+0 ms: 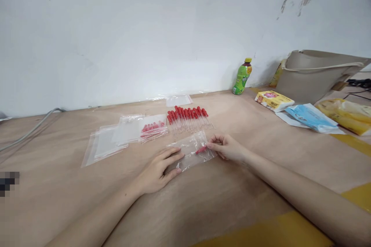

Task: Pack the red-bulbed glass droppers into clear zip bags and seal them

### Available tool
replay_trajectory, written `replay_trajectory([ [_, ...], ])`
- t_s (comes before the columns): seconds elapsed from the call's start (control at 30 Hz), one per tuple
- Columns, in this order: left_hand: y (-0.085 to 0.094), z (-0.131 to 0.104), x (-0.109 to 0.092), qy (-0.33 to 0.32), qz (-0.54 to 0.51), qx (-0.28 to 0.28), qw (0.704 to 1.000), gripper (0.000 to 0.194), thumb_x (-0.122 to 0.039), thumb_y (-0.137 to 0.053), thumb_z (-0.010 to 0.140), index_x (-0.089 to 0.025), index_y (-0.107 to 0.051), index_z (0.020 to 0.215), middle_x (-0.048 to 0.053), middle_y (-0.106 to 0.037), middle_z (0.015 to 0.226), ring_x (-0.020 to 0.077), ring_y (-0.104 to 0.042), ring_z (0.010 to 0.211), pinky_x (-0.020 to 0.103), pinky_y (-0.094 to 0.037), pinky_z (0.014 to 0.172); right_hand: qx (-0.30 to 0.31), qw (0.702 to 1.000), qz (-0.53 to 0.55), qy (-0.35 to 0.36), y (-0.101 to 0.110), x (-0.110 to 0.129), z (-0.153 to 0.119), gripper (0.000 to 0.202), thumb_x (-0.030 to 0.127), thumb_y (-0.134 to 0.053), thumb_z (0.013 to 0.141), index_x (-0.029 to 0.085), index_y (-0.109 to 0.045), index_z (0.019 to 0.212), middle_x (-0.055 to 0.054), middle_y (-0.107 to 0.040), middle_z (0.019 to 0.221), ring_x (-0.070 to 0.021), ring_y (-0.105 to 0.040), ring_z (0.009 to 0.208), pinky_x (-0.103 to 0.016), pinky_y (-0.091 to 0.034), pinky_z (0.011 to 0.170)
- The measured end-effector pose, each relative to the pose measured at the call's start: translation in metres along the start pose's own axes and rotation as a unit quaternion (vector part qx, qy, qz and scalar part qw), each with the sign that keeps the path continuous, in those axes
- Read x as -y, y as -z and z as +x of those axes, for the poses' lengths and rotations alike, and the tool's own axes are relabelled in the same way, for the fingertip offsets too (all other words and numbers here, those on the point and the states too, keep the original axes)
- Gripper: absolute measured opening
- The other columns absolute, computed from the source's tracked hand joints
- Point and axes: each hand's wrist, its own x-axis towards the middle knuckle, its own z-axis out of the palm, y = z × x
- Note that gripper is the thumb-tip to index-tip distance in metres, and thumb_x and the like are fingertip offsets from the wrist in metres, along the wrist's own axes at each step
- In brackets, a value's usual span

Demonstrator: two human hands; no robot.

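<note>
Right hand (227, 148) pinches right end of clear bag (189, 155) by 1 red bulb (201, 149), left hand (160, 166) lies spread on its left end; best keep bag flat on surface (246, 197), uncreased.

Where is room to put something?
Bare brown tabletop shows between the grey cable and flat clear plastic bags, and between the red-bulbed clear droppers and yellow rectangular pack. Bags, droppers, left hand and right hand crowd the middle.
</note>
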Motion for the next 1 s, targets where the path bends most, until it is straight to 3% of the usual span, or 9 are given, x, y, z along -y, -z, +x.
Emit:
replay_trajectory([
  [0.2,0.001,0.0,0.0,-0.003,0.0,0.005,1.0,0.039,-0.036,-0.043,0.09,-0.028,-0.045,0.128,0.005,-0.039,0.136,0.0233,-0.038,0.123,0.043,-0.033,0.101,-0.022,1.0,-0.006,-0.009,0.002,-0.008,0.006,0.032,0.043,-0.065,0.063,0.018,-0.048,0.074,0.01,-0.044,0.043,-0.0023,-0.027,0.03,-0.017,-0.017,0.032],
  [0.33,0.001,0.0,0.002,-0.005,0.001,0.014,1.0,0.038,-0.036,-0.043,0.09,-0.028,-0.046,0.127,0.005,-0.039,0.136,0.0233,-0.037,0.124,0.043,-0.034,0.101,-0.149,0.982,-0.091,0.066,0.026,-0.012,0.032,0.034,0.033,-0.066,0.062,0.017,-0.052,0.088,0.005,-0.054,0.061,-0.0048,-0.042,0.043,-0.018,-0.033,0.041],
  [0.5,0.003,-0.001,0.002,-0.004,0.004,0.022,1.0,0.037,-0.035,-0.04,0.092,-0.029,-0.045,0.127,0.004,-0.037,0.138,0.0237,-0.035,0.125,0.044,-0.032,0.102,-0.264,0.93,-0.244,0.078,0.058,0.001,0.08,0.017,0.029,-0.059,0.065,0.015,-0.06,0.074,-0.002,-0.061,0.068,-0.01,-0.052,0.058,-0.021,-0.04,0.054],
  [0.7,0.001,-0.002,0.001,0.001,0.01,0.017,1.0,0.038,-0.037,-0.04,0.091,-0.029,-0.044,0.128,0.004,-0.037,0.138,0.023,-0.035,0.125,0.044,-0.03,0.103,-0.297,0.916,-0.268,0.028,0.052,0.012,0.118,0.017,0.032,-0.062,0.06,0.016,-0.063,0.065,-0.003,-0.061,0.062,-0.0139,-0.055,0.061,-0.022,-0.04,0.054],
  [1.0,0.002,0.0,-0.002,-0.002,0.011,0.009,1.0,0.038,-0.038,-0.043,0.09,-0.027,-0.047,0.126,0.005,-0.04,0.136,0.023,-0.038,0.124,0.043,-0.031,0.103,-0.307,0.912,-0.273,-0.015,0.044,0.014,0.129,0.01,0.025,-0.064,0.057,0.016,-0.06,0.054,-0.008,-0.059,0.055,-0.0195,-0.058,0.061,-0.027,-0.039,0.054],
])
